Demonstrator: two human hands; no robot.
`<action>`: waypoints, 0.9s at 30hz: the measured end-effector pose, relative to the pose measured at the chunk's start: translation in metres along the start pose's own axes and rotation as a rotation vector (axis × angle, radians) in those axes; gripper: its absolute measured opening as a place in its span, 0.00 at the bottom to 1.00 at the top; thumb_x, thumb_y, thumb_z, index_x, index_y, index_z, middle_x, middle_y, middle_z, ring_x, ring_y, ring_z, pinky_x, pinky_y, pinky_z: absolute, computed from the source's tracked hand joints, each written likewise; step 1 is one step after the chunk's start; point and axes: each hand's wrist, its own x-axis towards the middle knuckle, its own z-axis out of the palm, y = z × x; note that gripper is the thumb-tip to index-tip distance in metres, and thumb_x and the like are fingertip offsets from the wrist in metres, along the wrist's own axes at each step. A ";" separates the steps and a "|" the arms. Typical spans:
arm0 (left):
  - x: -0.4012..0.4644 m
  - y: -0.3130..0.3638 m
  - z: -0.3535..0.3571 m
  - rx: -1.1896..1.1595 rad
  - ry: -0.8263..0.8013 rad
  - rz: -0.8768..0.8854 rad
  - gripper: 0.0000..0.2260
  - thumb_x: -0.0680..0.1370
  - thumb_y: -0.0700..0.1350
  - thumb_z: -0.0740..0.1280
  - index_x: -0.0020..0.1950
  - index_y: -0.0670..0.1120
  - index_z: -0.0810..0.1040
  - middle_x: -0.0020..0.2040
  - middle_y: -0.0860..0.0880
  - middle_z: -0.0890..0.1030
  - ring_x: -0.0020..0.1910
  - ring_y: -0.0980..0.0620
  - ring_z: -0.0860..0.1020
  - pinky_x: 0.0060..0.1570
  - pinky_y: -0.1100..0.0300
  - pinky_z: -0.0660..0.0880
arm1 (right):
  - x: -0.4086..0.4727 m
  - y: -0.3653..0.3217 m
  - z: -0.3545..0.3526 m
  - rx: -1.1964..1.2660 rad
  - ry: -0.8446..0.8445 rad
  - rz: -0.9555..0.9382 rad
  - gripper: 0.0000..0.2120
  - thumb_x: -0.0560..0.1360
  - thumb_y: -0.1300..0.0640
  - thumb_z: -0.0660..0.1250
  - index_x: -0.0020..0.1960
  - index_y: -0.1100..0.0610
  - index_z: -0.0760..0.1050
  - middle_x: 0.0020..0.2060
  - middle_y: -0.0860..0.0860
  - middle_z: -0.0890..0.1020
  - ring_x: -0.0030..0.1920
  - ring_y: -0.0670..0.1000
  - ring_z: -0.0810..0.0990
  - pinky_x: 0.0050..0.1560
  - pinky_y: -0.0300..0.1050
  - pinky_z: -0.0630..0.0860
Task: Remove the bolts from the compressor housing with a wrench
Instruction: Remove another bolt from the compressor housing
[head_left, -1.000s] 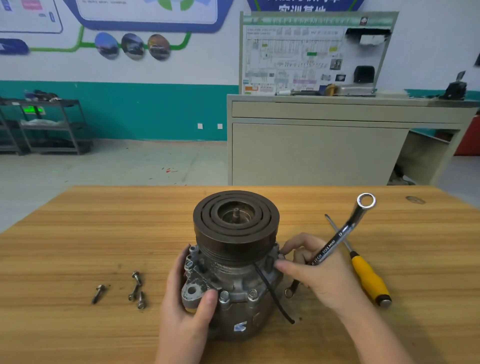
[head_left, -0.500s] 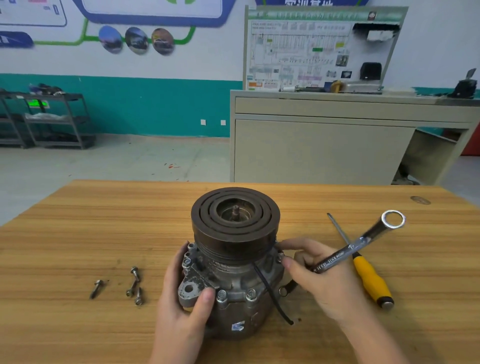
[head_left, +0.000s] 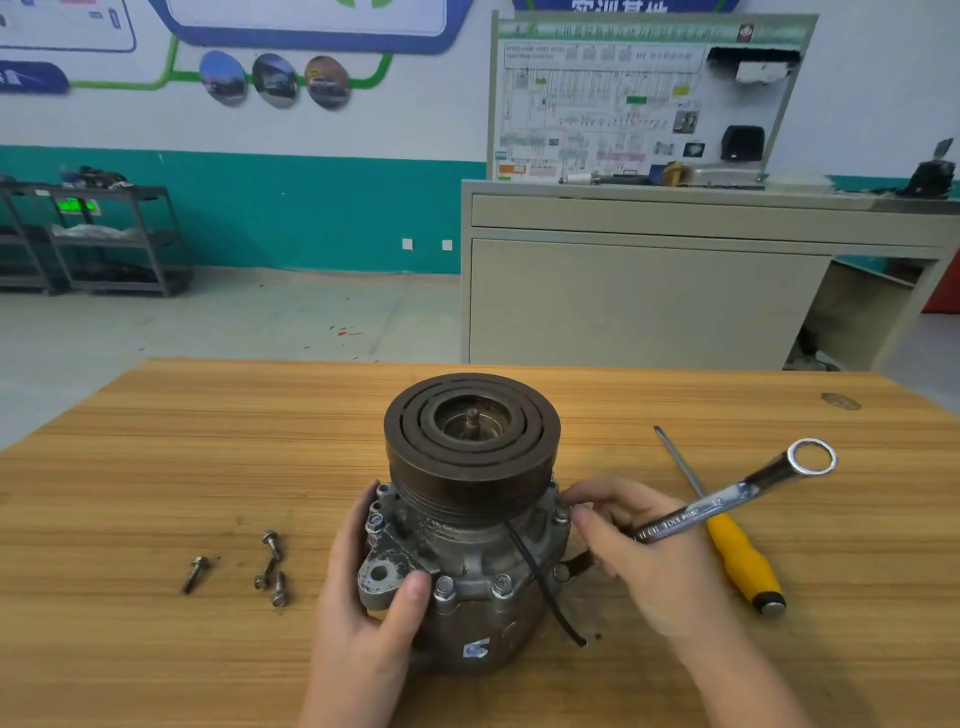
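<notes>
While the compressor (head_left: 467, 525) stands upright near the middle of the wooden table (head_left: 156, 457), pulley face up, both hands are on it. The left hand (head_left: 363, 618) wraps the near-left side of the housing, thumb curled over the mounting ear, fingers round the far-left flank. The right hand (head_left: 649, 561) is at the right side of the flange, thumb and forefinger pinched together at a bolt (head_left: 561, 514) seated in the rim; the remaining fingers are curled round the shank of a wrench (head_left: 727, 504), whose ring end angles up and away to the far right, clear of the table. Whether the fingertips actually touch the bolt head I cannot tell. Two more bolts (head_left: 472, 586) sit upright in the near edge of the flange. A black wire (head_left: 540, 587) trails down the housing's near-right side. Four loose bolts (head_left: 270, 566) lie on the table left of the compressor: one apart at the far left, three clustered nearer the housing. A yellow-handled screwdriver (head_left: 737, 561) lies on the table right of the right hand, tip pointing far, passing beneath the raised wrench.
</notes>
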 end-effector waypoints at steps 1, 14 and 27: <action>0.000 0.000 0.000 -0.001 -0.001 -0.003 0.30 0.64 0.62 0.66 0.66 0.62 0.66 0.59 0.74 0.73 0.57 0.74 0.72 0.48 0.80 0.69 | 0.000 0.001 -0.001 -0.008 -0.003 -0.005 0.07 0.66 0.48 0.72 0.44 0.44 0.82 0.22 0.48 0.72 0.24 0.42 0.69 0.27 0.33 0.66; 0.000 0.003 0.002 0.010 -0.005 -0.008 0.30 0.64 0.63 0.66 0.66 0.62 0.65 0.57 0.77 0.72 0.56 0.76 0.72 0.47 0.82 0.68 | 0.000 -0.002 0.001 -0.026 0.003 -0.005 0.06 0.69 0.53 0.73 0.43 0.43 0.81 0.22 0.46 0.73 0.24 0.41 0.69 0.27 0.31 0.66; -0.001 0.003 0.000 -0.004 -0.011 -0.023 0.31 0.63 0.63 0.66 0.66 0.62 0.66 0.58 0.75 0.73 0.57 0.74 0.72 0.48 0.81 0.68 | -0.003 0.000 0.003 -0.005 -0.016 0.004 0.10 0.65 0.47 0.73 0.47 0.42 0.81 0.22 0.47 0.72 0.24 0.42 0.69 0.28 0.32 0.66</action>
